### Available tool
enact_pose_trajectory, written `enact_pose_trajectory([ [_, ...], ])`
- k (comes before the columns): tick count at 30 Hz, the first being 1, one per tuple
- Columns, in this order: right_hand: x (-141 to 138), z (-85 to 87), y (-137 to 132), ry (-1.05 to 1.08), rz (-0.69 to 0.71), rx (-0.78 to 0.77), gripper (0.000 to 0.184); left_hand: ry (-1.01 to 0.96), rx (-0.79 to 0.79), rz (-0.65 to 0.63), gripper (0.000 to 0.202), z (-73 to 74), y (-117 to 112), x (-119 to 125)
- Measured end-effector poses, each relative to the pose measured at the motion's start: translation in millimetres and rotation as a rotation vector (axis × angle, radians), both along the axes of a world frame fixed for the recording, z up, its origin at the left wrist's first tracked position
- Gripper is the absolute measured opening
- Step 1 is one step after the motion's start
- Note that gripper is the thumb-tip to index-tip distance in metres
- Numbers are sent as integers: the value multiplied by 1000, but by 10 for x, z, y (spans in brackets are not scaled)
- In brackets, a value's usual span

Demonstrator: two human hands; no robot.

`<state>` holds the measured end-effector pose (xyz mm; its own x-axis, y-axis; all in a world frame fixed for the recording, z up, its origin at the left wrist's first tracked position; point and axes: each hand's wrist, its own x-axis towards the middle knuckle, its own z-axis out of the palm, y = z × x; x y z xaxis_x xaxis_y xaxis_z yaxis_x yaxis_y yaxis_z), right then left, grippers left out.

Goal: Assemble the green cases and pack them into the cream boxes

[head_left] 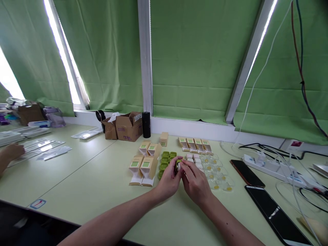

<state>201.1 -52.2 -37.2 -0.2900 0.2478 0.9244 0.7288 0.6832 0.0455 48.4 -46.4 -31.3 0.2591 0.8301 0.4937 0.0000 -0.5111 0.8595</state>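
Note:
Both hands meet above the table. My left hand (168, 175) is closed around a small green cup (178, 160), partly hidden by the fingers. The fingertips of my right hand (196, 178) pinch a small white piece (178, 166) at the cup; whether it sits inside cannot be made out. Behind my left hand stand rows of square green cups (164, 160). White and pale pink blocks (196, 160) lie just beyond my right hand. To their right are clear plastic shells (215, 176) with yellowish spots in them.
Open cardboard boxes with green labels (146, 164) stand left of the cups, more small boxes (195, 145) behind. Two phones (273, 210) and a power strip (271, 167) with cables are on the right. Cartons (128, 127) and a black cylinder (146, 124) stand at the back. Another person's hand (14, 151) is far left.

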Motion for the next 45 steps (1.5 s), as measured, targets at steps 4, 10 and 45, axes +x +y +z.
enact_pose_trajectory([
  [4,2,-10,9,2,-6,8,39,13,20,29,41,-10,4,3],
  [10,-10,8,8,-3,-13,14,35,-1,27,45,41,-48,23,11],
  [45,26,44,-52,143,145,-172,58,-321,-269,-302,61,89,73,-92],
])
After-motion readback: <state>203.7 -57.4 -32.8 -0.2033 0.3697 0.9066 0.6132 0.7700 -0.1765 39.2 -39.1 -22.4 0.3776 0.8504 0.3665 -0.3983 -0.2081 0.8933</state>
